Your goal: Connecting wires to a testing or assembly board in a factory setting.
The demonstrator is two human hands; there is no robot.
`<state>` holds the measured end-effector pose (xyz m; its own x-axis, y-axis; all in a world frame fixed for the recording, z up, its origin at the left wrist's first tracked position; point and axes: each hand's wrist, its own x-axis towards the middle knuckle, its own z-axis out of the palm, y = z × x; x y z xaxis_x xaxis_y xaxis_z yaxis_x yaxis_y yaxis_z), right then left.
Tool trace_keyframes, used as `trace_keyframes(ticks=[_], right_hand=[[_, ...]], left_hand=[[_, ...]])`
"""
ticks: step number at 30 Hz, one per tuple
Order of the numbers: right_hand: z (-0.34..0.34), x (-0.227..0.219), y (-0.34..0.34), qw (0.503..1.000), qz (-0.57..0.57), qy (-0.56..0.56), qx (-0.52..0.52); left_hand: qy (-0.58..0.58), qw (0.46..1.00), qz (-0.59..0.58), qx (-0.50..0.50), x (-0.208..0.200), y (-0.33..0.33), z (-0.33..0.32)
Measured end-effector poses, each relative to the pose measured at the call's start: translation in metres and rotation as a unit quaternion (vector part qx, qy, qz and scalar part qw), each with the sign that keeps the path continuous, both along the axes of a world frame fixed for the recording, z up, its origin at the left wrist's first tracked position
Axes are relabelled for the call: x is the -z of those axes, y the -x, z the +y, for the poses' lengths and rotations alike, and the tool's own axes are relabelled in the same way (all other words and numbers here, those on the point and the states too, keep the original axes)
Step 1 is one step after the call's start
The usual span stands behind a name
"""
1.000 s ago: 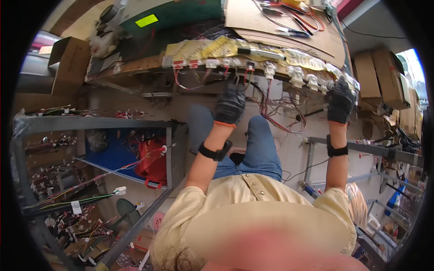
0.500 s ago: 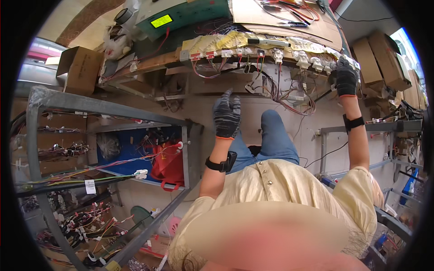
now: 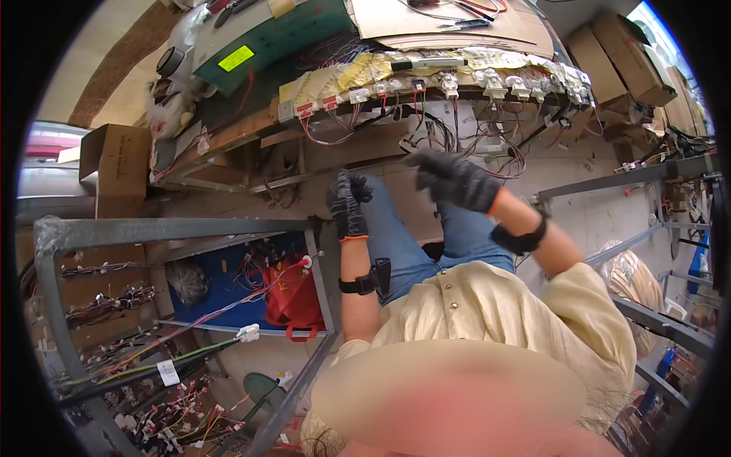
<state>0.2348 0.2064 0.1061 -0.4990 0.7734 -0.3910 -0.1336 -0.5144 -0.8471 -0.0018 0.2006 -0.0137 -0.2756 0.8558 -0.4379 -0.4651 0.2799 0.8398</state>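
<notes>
My left hand (image 3: 350, 206), in a dark striped glove, hovers over my left thigh. Its fingers are apart and I see nothing held in it. Above my other thigh is my right hand (image 3: 454, 181), gloved too, its fingers pointing left and smeared by motion. Just beyond it, bundled wires (image 3: 442, 135) hang beneath the bench edge. White connectors (image 3: 495, 87) and red ones (image 3: 330, 103) line that edge, over yellowed tape (image 3: 365, 70). A black-and-grey marker pen (image 3: 429, 64) lies on the tape. Both hands are apart from the connectors.
A green instrument box (image 3: 297, 42) with a lit screen stands on the bench beside a cardboard sheet (image 3: 457, 27). Metal frames (image 3: 183, 230) flank me on the left and right (image 3: 640, 181). A red bag (image 3: 293, 293) sits in a blue-lined compartment. Cardboard boxes (image 3: 628, 57) stand far right.
My right hand has left the right end of the connector row and swung left and nearer, over my legs. My left hand has shifted slightly left and nearer. The view has turned a little.
</notes>
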Motion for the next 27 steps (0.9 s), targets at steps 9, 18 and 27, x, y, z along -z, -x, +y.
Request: trace_keyframes(ticks=[9, 18, 27], right_hand=[[0.062, 0.038, 0.135, 0.91, 0.218, 0.118, 0.332], [0.084, 0.074, 0.152, 0.917, 0.009, -0.201, 0.346], [0.079, 0.035, 0.152, 0.889, 0.241, 0.059, 0.385]], left_hand=[[-0.052, 0.992, -0.071, -0.09, 0.014, 0.02, 0.027], [-0.124, 0.98, -0.153, -0.042, 0.044, 0.022, 0.063], [-0.253, 0.953, -0.167, -0.022, -0.001, -0.001, 0.076]])
